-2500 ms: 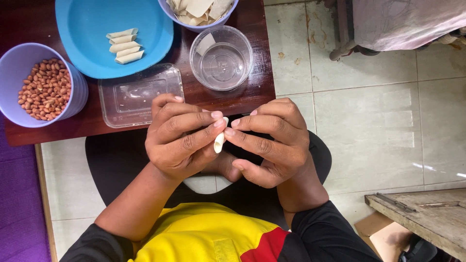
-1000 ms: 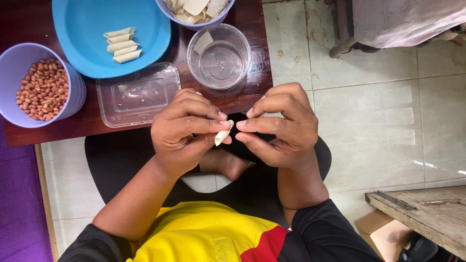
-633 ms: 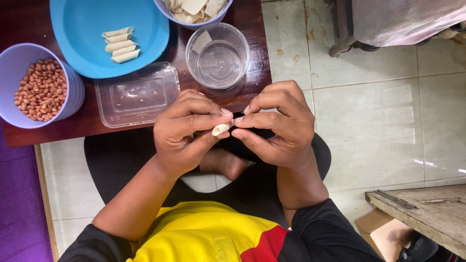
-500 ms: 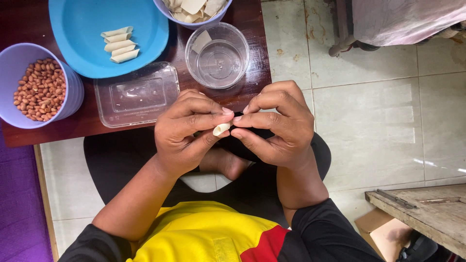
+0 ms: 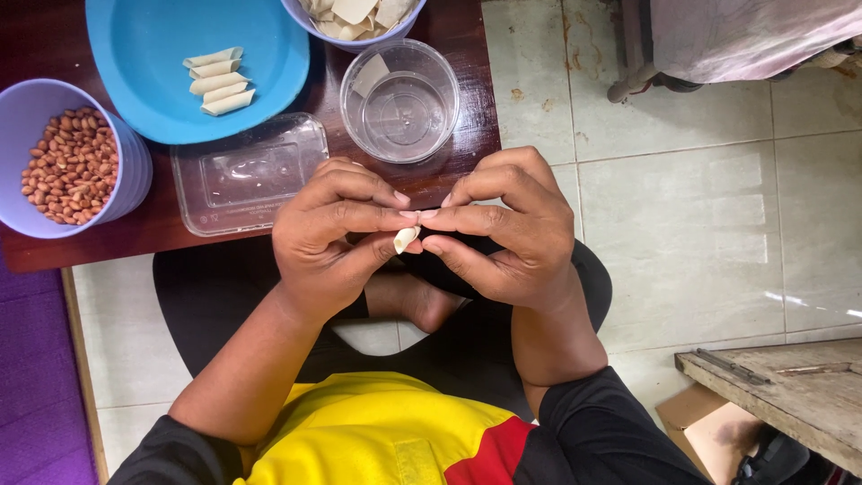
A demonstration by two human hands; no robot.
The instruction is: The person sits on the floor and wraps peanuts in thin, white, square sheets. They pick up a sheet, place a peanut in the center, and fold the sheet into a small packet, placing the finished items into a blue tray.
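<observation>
Left hand (image 5: 337,238) and right hand (image 5: 507,229) meeting fingertip to fingertip over the lap, both pinching one small pale rolled wrapper (image 5: 406,239). Roll now lying flatter and lower between the thumbs than 2.5 s ago, when standing more upright. Beyond, on the dark tabletop (image 5: 162,235): clear plastic lid (image 5: 251,173), clear round bowl (image 5: 400,101), blue plate (image 5: 153,67) with five finished rolls (image 5: 218,81), purple bowl of peanuts (image 5: 67,166); all unmoved.

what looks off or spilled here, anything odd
Nothing stands out. The peanuts stay inside their purple bowl, five rolled pieces lie in a neat stack on the blue plate, and both hands pinch one small pale roll.
</observation>
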